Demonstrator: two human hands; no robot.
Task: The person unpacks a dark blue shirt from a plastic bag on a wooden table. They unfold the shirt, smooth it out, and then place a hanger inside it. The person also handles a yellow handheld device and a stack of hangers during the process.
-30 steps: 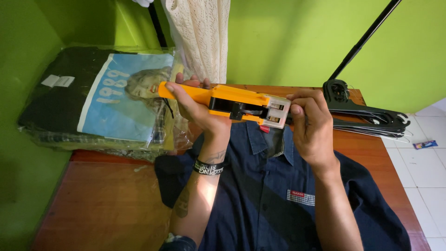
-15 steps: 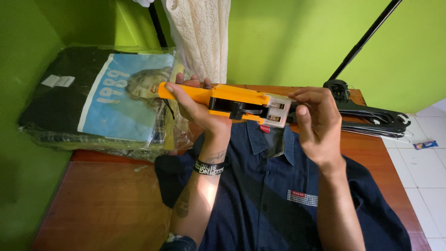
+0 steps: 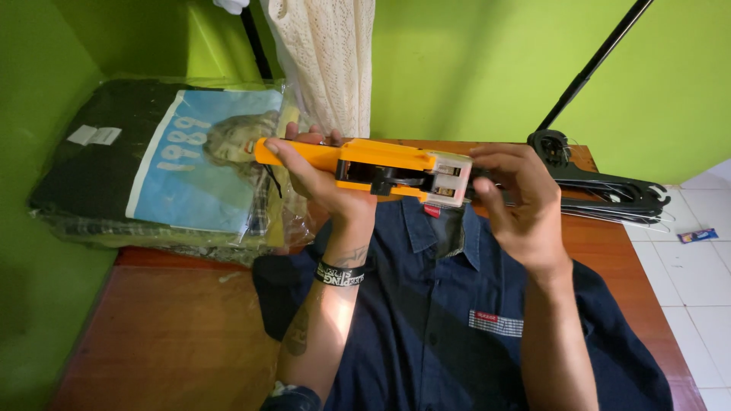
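The left hand (image 3: 320, 179) grips the handle of an orange tagging gun (image 3: 365, 169), held level at frame centre. The right hand (image 3: 518, 202) pinches its grey front end. Below lies a navy shirt (image 3: 449, 320) on a wooden table (image 3: 160, 335); bagged clothes (image 3: 152, 167) upper left, black hangers (image 3: 609, 198) right.

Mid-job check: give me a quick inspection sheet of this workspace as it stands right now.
Surface: brown wooden table, partly covered.
Job's things: orange handheld tool held above a dark blue shirt lying flat.
Clutter: stack of plastic-wrapped garments at the left; black hangers at the right.
Grippers: left hand grips the tool's handle; right hand is at its grey front end.
Cables: nothing seen.
Surroundings: green walls, cream lace cloth hanging, white tiled floor.
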